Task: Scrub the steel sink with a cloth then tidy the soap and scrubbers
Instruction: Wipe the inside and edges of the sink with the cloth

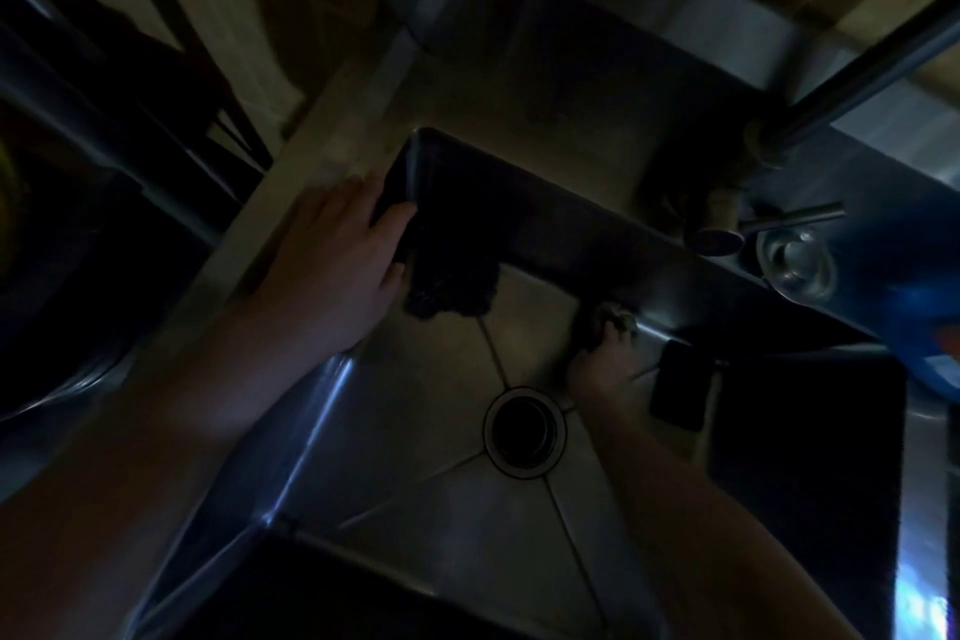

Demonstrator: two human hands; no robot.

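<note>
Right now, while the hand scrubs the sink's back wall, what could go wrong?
1. The right hand grips the cloth close to a dark flat object; a wide stroke may knock it.
2. The drain looks uncovered, so loosened bits might fall in.
3. The left hand rests on the sink rim beside a hanging dark rag, which could slip down.

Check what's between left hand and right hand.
Head view: a dark rag draped down the sink wall beside the left hand, then bare steel floor up to the right hand, which grips a cloth.

One steel sink (322, 431), one drain (523, 431), one dark cloth (447, 270), one pale wad (615, 317), two hands, left hand (332, 270), right hand (605, 364)
</note>
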